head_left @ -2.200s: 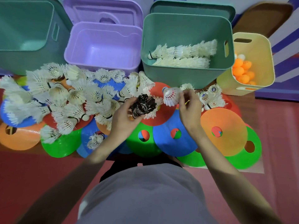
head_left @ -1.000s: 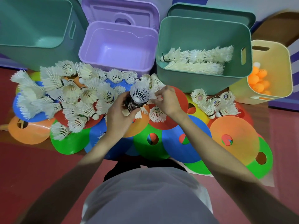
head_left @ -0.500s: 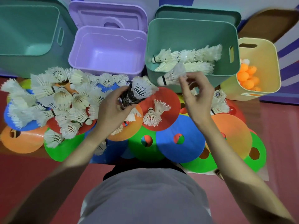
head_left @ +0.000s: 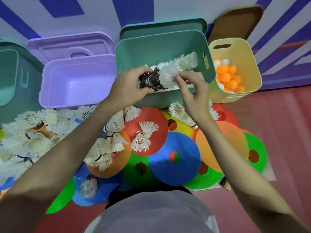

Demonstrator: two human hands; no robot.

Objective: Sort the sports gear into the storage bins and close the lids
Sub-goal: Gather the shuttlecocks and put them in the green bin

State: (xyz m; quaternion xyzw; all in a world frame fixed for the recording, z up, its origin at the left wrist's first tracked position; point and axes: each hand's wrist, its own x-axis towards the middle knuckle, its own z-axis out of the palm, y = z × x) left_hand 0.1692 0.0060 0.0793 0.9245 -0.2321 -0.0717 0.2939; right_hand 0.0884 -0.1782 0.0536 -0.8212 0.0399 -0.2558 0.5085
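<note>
Two hands now up over the green bin (head_left: 134, 52); half a second ago my left hand (head_left: 129, 88) was down at the pile and only the right was rising with a white shuttle; both have since moved to the bin mouth. Left fingers curled round a black shuttlecock stack (head_left: 151, 80), held at the bin's near edge. My right hand (head_left: 193, 91) pinches the feathers of a white shuttlecock (head_left: 168, 76) that sits against the open end of the black stack; looks like I'm nesting it on, though blur hides how far in it is.

Inside the bin: rows of white shuttlecocks (head_left: 185, 62) already lying along the far side; so this bin is the shuttle destination and partly filled.

Remaining, by my read: most of the job. Loose shuttlecock pile (head_left: 33, 132) on the floor left of my arm; a pair of shuttlecocks (head_left: 143, 137) on the red disc (head_left: 156, 118); more just under my right wrist. Flat cone discs, e.g. the blue disc (head_left: 175, 157), not sorted at all; purple bin (head_left: 75, 81) holds nothing visible. Yellow bin (head_left: 235, 47) holds orange and white balls (head_left: 227, 76).

All lids off; green lid (head_left: 163, 26) and purple lid (head_left: 67, 44) stand behind their bins.

Next, likely: lay the stack beside the rows in the bin, then back for more; risk is feathers crushing if dropped crooked.
</note>
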